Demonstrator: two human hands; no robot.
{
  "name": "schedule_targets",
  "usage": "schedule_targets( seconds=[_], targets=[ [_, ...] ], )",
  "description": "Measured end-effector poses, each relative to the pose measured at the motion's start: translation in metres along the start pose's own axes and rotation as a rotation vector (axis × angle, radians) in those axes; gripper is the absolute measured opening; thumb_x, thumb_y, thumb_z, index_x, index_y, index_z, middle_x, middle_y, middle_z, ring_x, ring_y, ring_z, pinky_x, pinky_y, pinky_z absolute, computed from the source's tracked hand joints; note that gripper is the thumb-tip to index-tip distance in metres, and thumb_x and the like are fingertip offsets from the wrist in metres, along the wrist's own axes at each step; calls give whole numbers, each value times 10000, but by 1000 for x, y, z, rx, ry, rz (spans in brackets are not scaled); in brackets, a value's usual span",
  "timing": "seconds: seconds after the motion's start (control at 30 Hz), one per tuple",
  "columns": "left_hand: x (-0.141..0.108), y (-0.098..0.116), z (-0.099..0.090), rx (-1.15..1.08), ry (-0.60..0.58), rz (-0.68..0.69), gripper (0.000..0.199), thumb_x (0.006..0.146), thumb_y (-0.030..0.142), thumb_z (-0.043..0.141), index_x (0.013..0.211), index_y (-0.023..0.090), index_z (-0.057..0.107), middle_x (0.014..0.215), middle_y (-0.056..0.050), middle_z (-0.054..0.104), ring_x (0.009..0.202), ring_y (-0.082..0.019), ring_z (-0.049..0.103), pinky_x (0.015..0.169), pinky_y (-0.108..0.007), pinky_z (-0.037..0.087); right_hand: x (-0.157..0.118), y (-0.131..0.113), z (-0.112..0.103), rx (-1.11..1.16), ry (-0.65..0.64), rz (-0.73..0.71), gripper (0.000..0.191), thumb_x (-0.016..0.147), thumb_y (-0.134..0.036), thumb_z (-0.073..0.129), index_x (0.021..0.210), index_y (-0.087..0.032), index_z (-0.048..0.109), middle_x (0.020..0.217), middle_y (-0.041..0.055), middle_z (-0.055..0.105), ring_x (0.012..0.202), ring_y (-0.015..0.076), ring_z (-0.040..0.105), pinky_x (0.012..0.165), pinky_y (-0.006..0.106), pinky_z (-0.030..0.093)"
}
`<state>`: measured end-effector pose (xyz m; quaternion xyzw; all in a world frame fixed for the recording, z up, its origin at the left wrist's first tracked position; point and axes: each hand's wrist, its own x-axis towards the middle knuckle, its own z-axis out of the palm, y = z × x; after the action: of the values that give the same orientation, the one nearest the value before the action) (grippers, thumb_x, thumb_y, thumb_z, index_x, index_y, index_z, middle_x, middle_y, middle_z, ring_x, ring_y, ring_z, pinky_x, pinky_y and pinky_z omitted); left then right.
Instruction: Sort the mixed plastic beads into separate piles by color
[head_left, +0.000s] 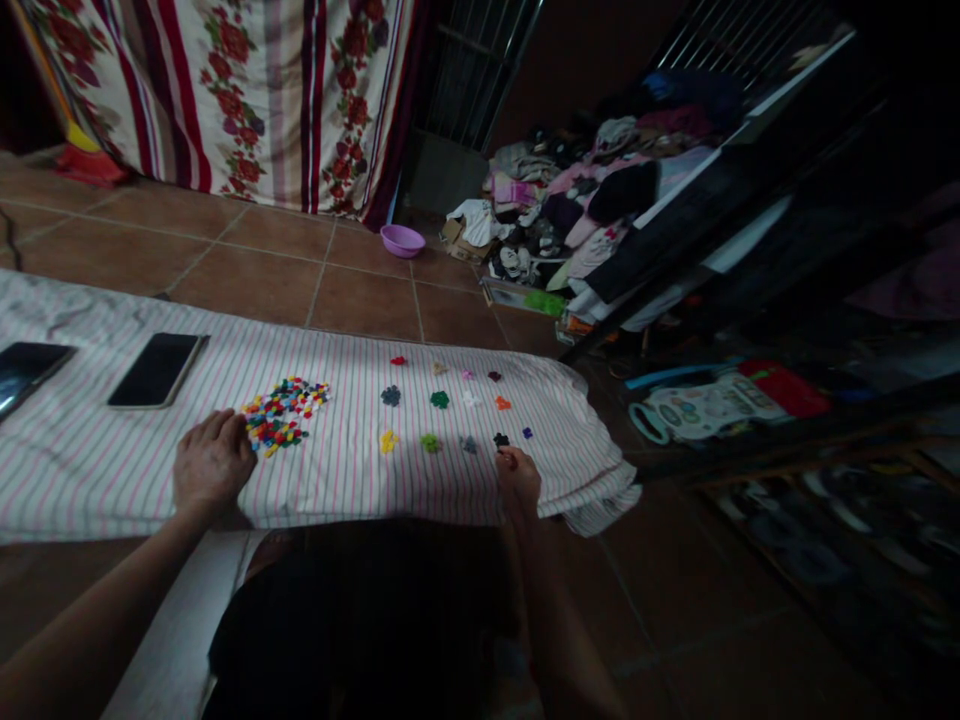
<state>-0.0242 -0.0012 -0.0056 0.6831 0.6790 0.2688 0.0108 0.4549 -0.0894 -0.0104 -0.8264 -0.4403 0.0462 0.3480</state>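
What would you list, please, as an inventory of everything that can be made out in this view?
Striped cloth: 1, white with pink and grey, under the pieces
Mixed pile: 1, multicoloured small pieces, left of the groups
Small groups: 13, each mostly one colour, toward the cloth's right end
Phone-like devices: 2, black-faced, cloth's left part
Curtain: 1, floral and striped, back left
Basin: 1, purple, floor
Clothes heap: 1, mixed colours, back right
Tiled floor: 1, brown, around
Right-side shelving: too dark to count
Left hand: 1, bare, at the pile's left edge
Right hand: 1, bare, at the black group
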Motion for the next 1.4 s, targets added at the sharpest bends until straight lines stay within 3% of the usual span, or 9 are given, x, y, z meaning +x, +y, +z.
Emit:
schedule_targets(
  seconds=[0.3,0.43,0.6,0.7,0.83,1.03,1.23,1.4],
  targets=[
    [0,-7,6,70,61,58,373,874,275,425,1138,145,654,1280,-170,657,1225,-344,577,1028,-544,459,7,5,10,-34,43,40,319,717,-355,434,897,-198,646,840,77,686,794,233,606,773,356,469],
    [-1,-6,6,69,57,60,390,876,274,410,1135,114,654,1287,-200,645,1233,-367,572,1024,-555,456,12,7,12,-22,80,17,282,693,-339,435,864,-202,612,866,92,681,826,241,607,812,377,484],
    [-1,-5,4,10,74,55,378,853,272,452,1163,193,652,1277,-156,658,1246,-376,566,1030,-579,445,11,7,10,-24,99,4,274,703,-319,414,846,-200,615,876,103,688,839,240,604,817,378,494],
    [0,-4,4,-8,57,45,390,855,271,444,1164,162,656,1290,-191,644,1248,-396,556,1031,-599,431,9,7,8,-33,109,-15,304,729,-337,390,854,-191,626,892,115,691,863,247,603,835,388,494],
    [1,-5,5,14,28,27,387,869,272,438,1152,122,656,1303,-212,632,1271,-366,543,1064,-546,408,8,11,9,-17,121,-29,327,723,-372,404,864,-184,631,899,128,686,875,260,596,866,419,490],
    [1,-8,10,52,64,38,348,868,253,447,1135,166,654,1268,-164,660,1250,-315,559,1046,-487,409,10,13,13,9,163,-94,225,749,-362,434,806,-224,601,873,167,669,933,327,571,883,495,461],
    [1,-6,11,71,71,47,348,886,241,437,1145,155,652,1279,-172,654,1260,-315,547,1050,-482,395,6,-1,16,47,145,-166,198,780,-362,439,822,-265,608,870,125,647,921,328,588,878,518,481],
    [-1,-6,12,102,88,31,342,884,232,454,1153,176,658,1283,-144,660,1272,-317,539,1055,-479,386,-1,-36,26,82,95,-269,230,835,-365,432,828,-264,638,897,128,671,925,317,601,877,495,494]
  ],
)
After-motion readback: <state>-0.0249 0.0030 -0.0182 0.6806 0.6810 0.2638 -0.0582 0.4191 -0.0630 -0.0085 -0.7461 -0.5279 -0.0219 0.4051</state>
